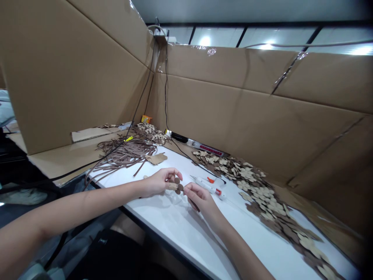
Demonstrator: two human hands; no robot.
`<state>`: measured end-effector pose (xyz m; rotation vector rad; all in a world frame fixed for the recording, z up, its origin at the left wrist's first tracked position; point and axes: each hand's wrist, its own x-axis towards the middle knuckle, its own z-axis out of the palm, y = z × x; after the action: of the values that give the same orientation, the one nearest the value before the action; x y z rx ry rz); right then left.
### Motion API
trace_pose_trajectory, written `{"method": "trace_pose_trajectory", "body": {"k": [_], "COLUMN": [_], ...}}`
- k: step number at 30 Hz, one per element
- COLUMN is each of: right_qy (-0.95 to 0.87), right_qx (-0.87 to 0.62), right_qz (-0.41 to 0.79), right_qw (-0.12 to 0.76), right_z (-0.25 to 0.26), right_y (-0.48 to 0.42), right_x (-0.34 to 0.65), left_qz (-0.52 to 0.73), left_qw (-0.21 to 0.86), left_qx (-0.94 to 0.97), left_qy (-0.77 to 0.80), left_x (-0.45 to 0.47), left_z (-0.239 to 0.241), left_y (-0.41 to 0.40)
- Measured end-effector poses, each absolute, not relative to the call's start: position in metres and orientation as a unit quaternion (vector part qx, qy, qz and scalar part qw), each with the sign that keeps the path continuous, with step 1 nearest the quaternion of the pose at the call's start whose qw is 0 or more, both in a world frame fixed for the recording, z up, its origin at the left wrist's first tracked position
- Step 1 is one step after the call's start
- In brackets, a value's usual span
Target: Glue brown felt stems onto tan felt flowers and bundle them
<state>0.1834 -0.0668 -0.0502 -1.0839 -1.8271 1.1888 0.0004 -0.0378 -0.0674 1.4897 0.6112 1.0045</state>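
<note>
Carefully laid out from the left, a tangle of brown strips [122, 155] sprawls at the far end of the white tabletop [171, 229], with a kraft-paper cut-out [156, 158] at its edge. The left hand [159, 182] pinches small brown cut-outs [176, 187] between thumb and fingertips, holding them just above the table between both hands. The right hand [201, 198] curls closed around what looks like a thin dark strip [194, 205]; whether that strip touches the cut-outs, I cannot tell. Firm, steady fingertips and close-set hands suit such small pieces. Just beyond lies a white glue tube [207, 186] with an orange part, then a broad drift of leaf-shaped cut-outs [256, 194].
</note>
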Motion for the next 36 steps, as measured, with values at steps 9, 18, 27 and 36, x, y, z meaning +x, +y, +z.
{"method": "trace_pose_trajectory", "body": {"k": [9,18,27,36], "right_qy": [-0.719,-0.751,-0.759,-0.768], "right_qx": [-0.406,-0.411,-0.402,-0.413], "right_qz": [0.438,0.412,0.403,0.383], "right_qw": [0.356,0.311,0.314,0.306], "right_z": [-0.0514,-0.051,-0.0531,-0.0515], "right_y": [-0.0663,-0.0697,-0.0678,-0.0695], "right_x": [0.1857,0.1849,0.1855,0.1846], "left_qz": [0.439,0.435,0.406,0.408], "left_qw": [0.588,0.579,0.584,0.583], "left_qx": [0.633,0.64,0.661,0.653], "left_qy": [0.246,0.256,0.24,0.26], "left_x": [0.0011,0.0009,0.001,0.0016], "left_z": [-0.0685,-0.07,-0.0612,-0.065], "left_y": [-0.0361,-0.0358,-0.043,-0.0403]}}
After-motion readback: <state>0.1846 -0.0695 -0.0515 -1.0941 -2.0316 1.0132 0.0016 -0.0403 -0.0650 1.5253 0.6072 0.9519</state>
